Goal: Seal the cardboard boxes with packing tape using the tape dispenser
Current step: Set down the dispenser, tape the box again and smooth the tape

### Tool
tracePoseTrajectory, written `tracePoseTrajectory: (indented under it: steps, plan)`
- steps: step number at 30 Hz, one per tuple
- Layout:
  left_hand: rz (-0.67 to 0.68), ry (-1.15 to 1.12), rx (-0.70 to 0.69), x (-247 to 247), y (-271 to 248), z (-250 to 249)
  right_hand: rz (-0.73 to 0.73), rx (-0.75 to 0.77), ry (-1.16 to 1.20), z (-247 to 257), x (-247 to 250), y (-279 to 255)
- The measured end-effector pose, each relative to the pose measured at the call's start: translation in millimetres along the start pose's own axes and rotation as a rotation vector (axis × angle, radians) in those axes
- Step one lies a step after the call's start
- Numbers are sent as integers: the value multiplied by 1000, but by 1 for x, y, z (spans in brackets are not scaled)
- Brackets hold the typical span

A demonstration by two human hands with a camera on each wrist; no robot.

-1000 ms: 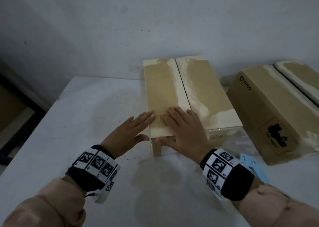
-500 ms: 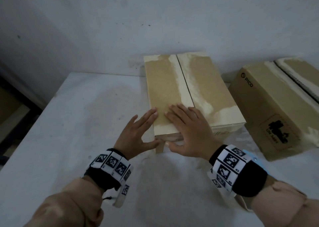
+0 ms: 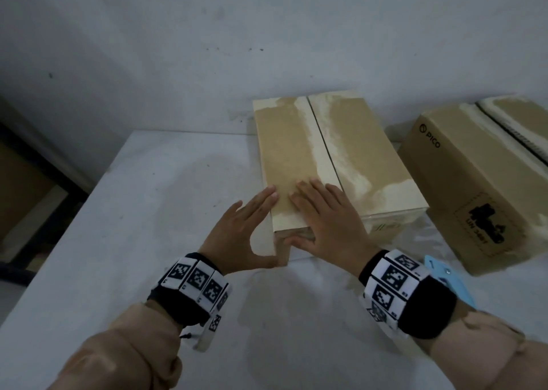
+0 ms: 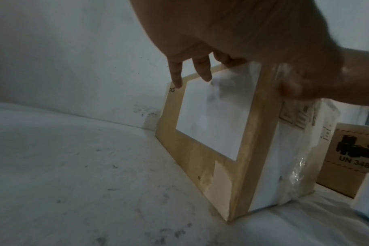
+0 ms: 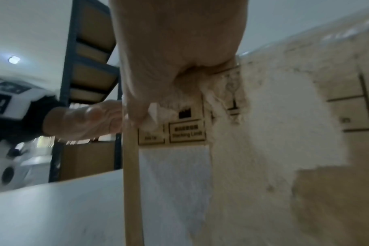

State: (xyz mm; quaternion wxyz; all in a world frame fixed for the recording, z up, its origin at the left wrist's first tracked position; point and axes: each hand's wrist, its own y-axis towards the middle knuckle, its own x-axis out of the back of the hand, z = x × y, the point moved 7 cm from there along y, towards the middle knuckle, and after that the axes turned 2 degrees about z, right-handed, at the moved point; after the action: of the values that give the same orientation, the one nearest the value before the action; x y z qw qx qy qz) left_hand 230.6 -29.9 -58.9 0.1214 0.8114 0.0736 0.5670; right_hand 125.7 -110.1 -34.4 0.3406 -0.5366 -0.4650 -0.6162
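My left hand [image 3: 243,229] and right hand [image 3: 326,220] press flat, fingers straight, on the cardboard box [image 3: 350,158] at the bench's [image 3: 148,211] far edge.

A storeroom or packing area: cardboard boxes [image 3: 474,182] on a white table [image 3: 148,241], metal shelving [image 5: 89,83] (holding more cartons).

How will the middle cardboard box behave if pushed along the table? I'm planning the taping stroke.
The box looks stiff and squat, so tipping seems unlikely. On the smooth table it may slide. Flat left hand and right hand probably steady it.
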Motion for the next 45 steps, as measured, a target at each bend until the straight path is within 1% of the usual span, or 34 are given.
tracePoseTrajectory:
  steps: [2,4,6,7,11,13,16,17,18,19,21,23,24,25,28,31,33,35,37,39,41,42,43,44,45]
  plan:
    - [-14,-46,-1,4,0,-3,22,-28,44,1,2,-3]
    - [-33,-110,1,6,0,-4,26,-109,113,3,5,-3]
    - [-45,-161,23,7,0,-3,38,-172,101,7,4,0]
    - [-53,-169,31,8,0,-3,30,-174,79,8,3,2]
    - [-86,-143,39,11,1,-3,117,-57,61,4,-2,6]
    - [-96,-100,65,10,5,-3,171,-15,72,-2,-5,3]
    - [-113,23,88,6,11,-7,213,47,198,-9,2,-1]
    - [-105,49,92,5,11,-7,236,29,248,-16,7,-4]
    - [-85,65,97,3,12,-7,224,1,272,-24,12,-7]
    - [-64,83,106,2,11,-6,175,-39,264,-33,18,-12]
    - [-14,127,116,-2,10,-4,117,-168,179,-57,21,-24]
    - [4,147,117,-6,8,-5,137,-301,130,-77,13,-36]
    - [6,144,120,-7,7,-7,151,-335,112,-82,9,-41]
    - [8,138,127,-6,8,-8,167,-352,103,-84,5,-43]
    - [-17,186,141,5,14,-17,143,-355,96,-83,5,-43]
    - [48,276,185,13,34,-36,158,-374,110,-83,7,-42]
    - [128,234,283,9,51,-48,170,-381,121,-82,7,-43]
    - [210,238,385,-3,62,-55,181,-385,145,-82,7,-43]
    - [251,267,428,-13,64,-58,156,-367,162,-81,9,-42]
    - [264,291,432,-17,66,-56,132,-326,202,-83,10,-42]
    - [247,331,392,-13,67,-53,126,-340,340,-91,11,-46]
    - [249,344,383,-11,67,-50,88,-369,369,-98,14,-49]
    - [247,349,379,-9,66,-47,41,-414,343,-105,18,-53]
    - [245,339,375,-8,65,-44,26,-468,311,-113,18,-58]
    - [261,312,372,-8,63,-41,46,-521,328,-117,16,-63]
